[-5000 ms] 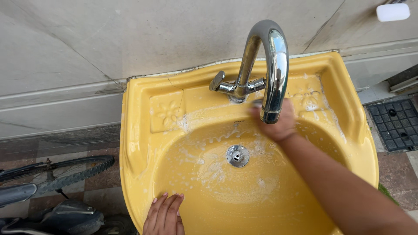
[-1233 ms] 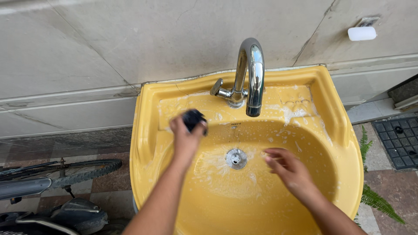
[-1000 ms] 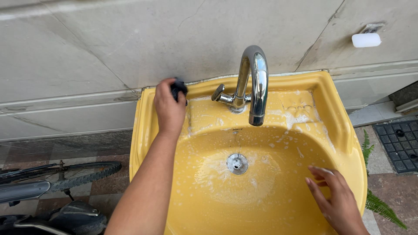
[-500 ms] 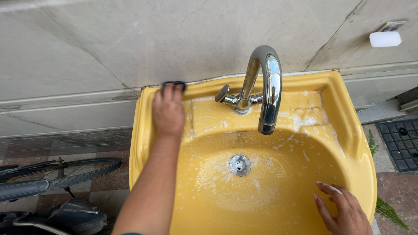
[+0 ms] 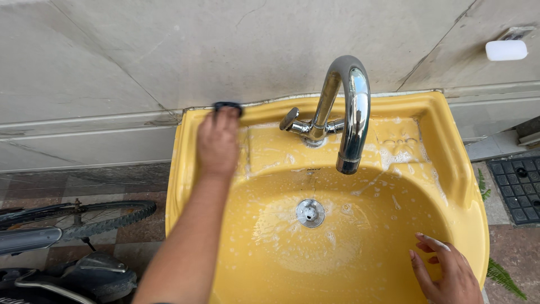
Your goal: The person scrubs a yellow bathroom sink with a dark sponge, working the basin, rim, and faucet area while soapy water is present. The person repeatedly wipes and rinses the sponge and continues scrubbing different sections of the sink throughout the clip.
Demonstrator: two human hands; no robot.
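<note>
A yellow wash basin (image 5: 461, 186) is fixed to a pale tiled wall, its bowl streaked with soap foam. My left hand (image 5: 218, 141) presses a small black scrubber (image 5: 227, 105) against the basin's back left rim, where it meets the wall. The hand is blurred. My right hand (image 5: 447, 276) rests with fingers apart on the inner right slope of the bowl, holding nothing. A chrome tap (image 5: 349, 107) arches over the middle, and a round chrome drain (image 5: 309, 213) sits at the bottom of the bowl.
A white bar of soap (image 5: 506, 50) sits on a wall holder at the upper right. A bicycle wheel (image 5: 84, 217) and frame lie on the floor to the left. A dark floor grate (image 5: 517, 188) and green fern leaves (image 5: 503, 273) are at the right.
The scrubber passed from my right hand to my left. My left hand carried it from the bowl's left ledge up to the back left rim. My right hand settled on the bowl's right slope.
</note>
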